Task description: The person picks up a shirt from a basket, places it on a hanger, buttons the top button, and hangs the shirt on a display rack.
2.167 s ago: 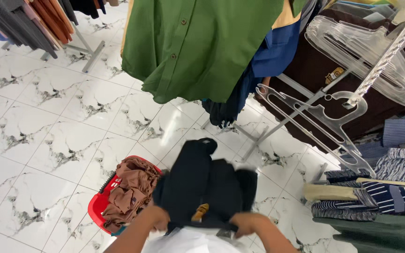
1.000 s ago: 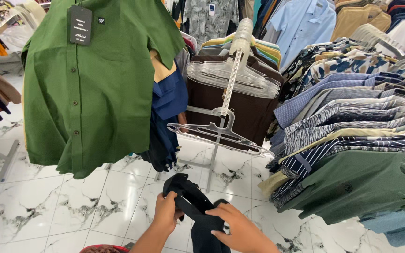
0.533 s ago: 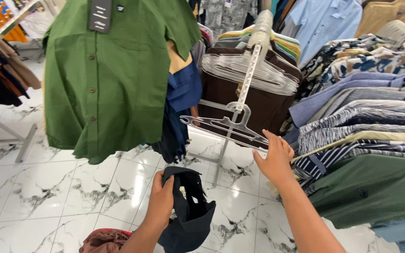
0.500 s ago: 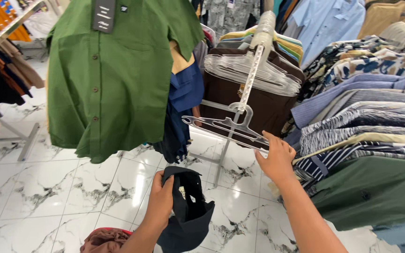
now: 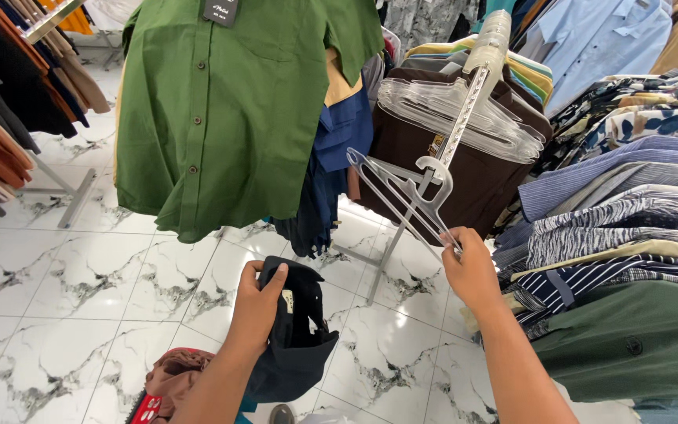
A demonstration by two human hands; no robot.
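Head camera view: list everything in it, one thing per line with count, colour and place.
dark garment: one, navy-black, bunched in the left hand, low centre
clear hangers: a few, see-through plastic, on the slanted rack arm, right hand on their lower end
green shirt: one, hanging upper left
brown shirt: one, behind the stacked hangers
striped shirts: several, blue and white, rack at right
red basket: one, bottom edge, holding brown cloth
marble floor: white, grey-veined
left hand: gripping the dark garment
right hand: grasping the clear hangers
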